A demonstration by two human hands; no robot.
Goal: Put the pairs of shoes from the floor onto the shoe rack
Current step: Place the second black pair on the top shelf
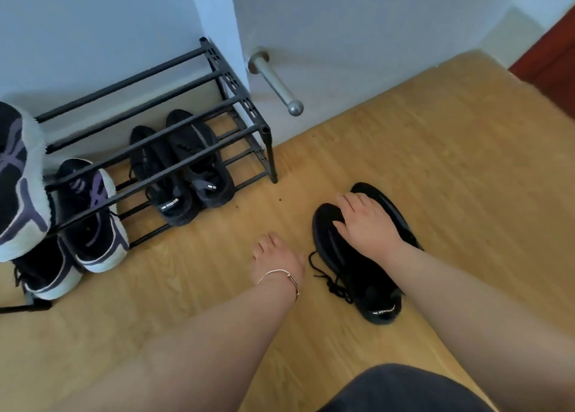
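A pair of black sneakers (357, 274) lies on the wooden floor to the right of the black metal shoe rack (236, 100). My right hand (364, 221) rests flat on top of the pair's toes, fingers spread over them. My left hand (275, 257), with a thin bracelet on the wrist, hovers over the bare floor just left of the pair, fingers curled down, holding nothing. Another black pair (183, 172) sits on the rack's lower tier. A black, purple and white pair (90, 215) stands on the same tier at the left.
One more purple and white sneaker (18, 178) lies on the rack's top bars at the far left. A metal door stop (277, 83) juts from the white wall beside the rack. A dark red door edge (550, 56) shows at the upper right.
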